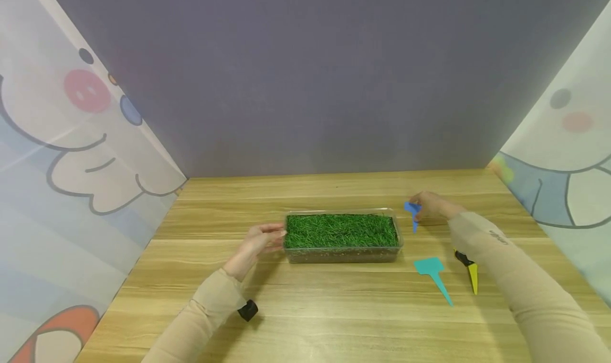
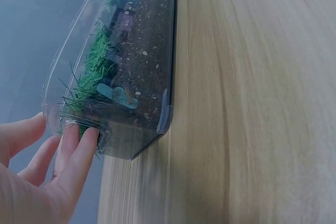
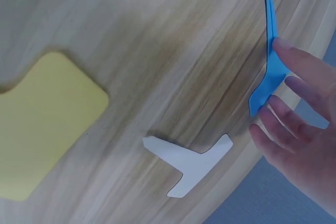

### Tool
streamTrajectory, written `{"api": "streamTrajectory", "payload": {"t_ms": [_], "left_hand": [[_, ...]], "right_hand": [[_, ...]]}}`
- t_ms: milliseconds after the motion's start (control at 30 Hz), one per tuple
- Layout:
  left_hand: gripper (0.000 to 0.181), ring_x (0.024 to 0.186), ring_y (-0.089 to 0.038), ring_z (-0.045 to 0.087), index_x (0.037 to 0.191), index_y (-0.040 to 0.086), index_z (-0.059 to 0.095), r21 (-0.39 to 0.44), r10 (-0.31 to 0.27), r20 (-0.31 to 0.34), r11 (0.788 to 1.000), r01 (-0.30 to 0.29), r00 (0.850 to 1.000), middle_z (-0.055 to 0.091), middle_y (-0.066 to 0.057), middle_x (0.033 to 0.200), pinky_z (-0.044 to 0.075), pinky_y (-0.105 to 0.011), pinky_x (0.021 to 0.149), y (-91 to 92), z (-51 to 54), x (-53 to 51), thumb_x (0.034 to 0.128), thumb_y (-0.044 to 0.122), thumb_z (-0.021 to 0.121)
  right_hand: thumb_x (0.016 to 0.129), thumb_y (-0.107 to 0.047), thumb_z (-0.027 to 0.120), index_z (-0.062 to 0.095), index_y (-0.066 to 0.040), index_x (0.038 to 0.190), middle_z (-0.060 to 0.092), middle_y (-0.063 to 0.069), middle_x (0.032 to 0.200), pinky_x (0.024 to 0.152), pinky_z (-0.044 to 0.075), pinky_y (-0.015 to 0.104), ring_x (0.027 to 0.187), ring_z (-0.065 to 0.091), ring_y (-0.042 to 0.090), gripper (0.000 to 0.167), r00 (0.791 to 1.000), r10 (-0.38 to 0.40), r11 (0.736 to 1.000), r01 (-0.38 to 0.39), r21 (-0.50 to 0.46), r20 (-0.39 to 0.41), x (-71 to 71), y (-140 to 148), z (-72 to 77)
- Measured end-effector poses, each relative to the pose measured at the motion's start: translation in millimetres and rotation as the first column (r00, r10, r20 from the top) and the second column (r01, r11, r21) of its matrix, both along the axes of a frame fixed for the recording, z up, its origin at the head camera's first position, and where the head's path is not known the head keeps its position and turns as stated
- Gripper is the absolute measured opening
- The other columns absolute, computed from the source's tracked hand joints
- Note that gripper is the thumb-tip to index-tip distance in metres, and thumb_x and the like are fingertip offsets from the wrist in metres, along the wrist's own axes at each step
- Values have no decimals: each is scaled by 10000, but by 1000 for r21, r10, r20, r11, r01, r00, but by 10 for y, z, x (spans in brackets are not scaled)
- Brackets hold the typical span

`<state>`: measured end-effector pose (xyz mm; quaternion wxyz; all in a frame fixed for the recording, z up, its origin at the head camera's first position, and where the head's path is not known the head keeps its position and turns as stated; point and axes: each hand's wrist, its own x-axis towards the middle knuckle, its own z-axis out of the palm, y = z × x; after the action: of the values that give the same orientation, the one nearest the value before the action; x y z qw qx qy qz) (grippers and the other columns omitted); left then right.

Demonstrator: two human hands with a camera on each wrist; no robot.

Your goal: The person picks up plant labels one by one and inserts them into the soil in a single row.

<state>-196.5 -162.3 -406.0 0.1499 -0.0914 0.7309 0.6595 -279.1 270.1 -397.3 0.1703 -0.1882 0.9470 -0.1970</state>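
Observation:
A clear rectangular planter box [image 1: 343,256] of dark soil bears short green grass [image 1: 341,230]. At its left end my left hand [image 1: 258,244] touches the end wall and rim, with the fingers [image 2: 79,163] fairly straight. Right of the box, my right hand [image 1: 428,204] holds a blue T-shaped plant label [image 3: 270,74], the thumb on its stem and the other fingers by its wide head. A white plant label [image 3: 191,163] lies near that hand in the right wrist view; it cannot be made out in the head view.
A teal plant label [image 1: 431,267] lies right of the box's front corner. Beside it is a yellow plant label [image 1: 473,278], partly covered by the right wrist's black camera [image 1: 463,258]. A grey wall [image 1: 334,87] stands behind the wooden table [image 1: 334,310], with printed cartoon panels at both sides.

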Motion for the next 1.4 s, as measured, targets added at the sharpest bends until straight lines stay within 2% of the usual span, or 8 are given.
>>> {"api": "streamTrajectory", "payload": {"t_ms": [300, 467, 700, 867, 1000, 1167, 1300, 1400], "left_hand": [[377, 805, -193, 575, 1178, -47, 512, 8, 9, 5, 1000, -9, 1000, 538, -208, 1128, 518, -367, 812, 18, 2, -3, 827, 62, 593], [385, 802, -198, 579, 1179, -39, 515, 6, 12, 12, 1000, -12, 1000, 544, -202, 1126, 517, -364, 813, 5, -6, -7, 821, 72, 602], [382, 817, -198, 584, 1187, -35, 512, 17, 15, 14, 1000, -16, 1000, 526, -206, 1156, 514, -364, 822, 1, -2, 4, 827, 64, 593], [379, 793, -189, 569, 1176, -51, 511, 30, 24, 12, 999, -25, 1000, 541, -197, 1121, 523, -354, 801, -7, -7, 10, 818, 42, 596], [380, 783, -186, 562, 1175, -56, 506, 33, 27, 13, 999, -27, 1000, 544, -195, 1112, 525, -350, 798, -8, -10, 9, 817, 35, 593], [387, 791, -191, 575, 1181, -44, 507, 21, 15, 12, 1000, -15, 1000, 534, -202, 1139, 527, -340, 793, -3, -4, 7, 817, 52, 597], [385, 799, -193, 577, 1187, -33, 507, 18, 10, 12, 1000, -10, 1000, 521, -203, 1159, 525, -337, 796, 3, -8, 1, 823, 58, 591], [383, 802, -195, 583, 1185, -37, 508, 18, 10, 7, 1000, -10, 1000, 521, -207, 1161, 525, -342, 797, 3, -11, -2, 824, 59, 592]], "right_hand": [[681, -39, 738, 466, 176, 1097, 499, 375, 1039, 795, 476, 484, 972, 477, 476, 542, 1000, 0, 1000, 0, 0, 27, -93, 58, -27], [693, -50, 735, 434, 121, 1071, 459, 358, 1095, 821, 455, 485, 1011, 443, 460, 513, 991, -36, 999, 36, -1, 129, -170, 61, -30], [677, -63, 755, 400, 109, 1076, 432, 289, 1085, 816, 442, 465, 979, 426, 389, 560, 955, -119, 992, 128, -15, 272, -300, 56, -91], [654, -215, 788, 472, 60, 1010, 505, 165, 931, 678, 460, 345, 797, 455, 256, 550, 970, -78, 997, 80, -1, 231, -466, 213, -304], [667, -132, 774, 496, 78, 969, 520, 150, 862, 645, 442, 325, 747, 456, 244, 462, 967, -125, 992, 115, 58, 221, -343, 87, -158], [696, -36, 725, 473, 146, 957, 527, 190, 859, 649, 459, 312, 744, 472, 247, 406, 982, -108, 993, 101, 54, 155, -185, 2, -12], [705, -10, 709, 416, 181, 1015, 508, 260, 945, 717, 483, 372, 822, 498, 305, 467, 987, -110, 994, 107, 28, 118, -156, 16, -24], [691, -94, 747, 406, 155, 1053, 492, 295, 1003, 738, 487, 406, 885, 506, 363, 556, 989, -117, 993, 115, 25, 92, -232, 106, -117]]}}
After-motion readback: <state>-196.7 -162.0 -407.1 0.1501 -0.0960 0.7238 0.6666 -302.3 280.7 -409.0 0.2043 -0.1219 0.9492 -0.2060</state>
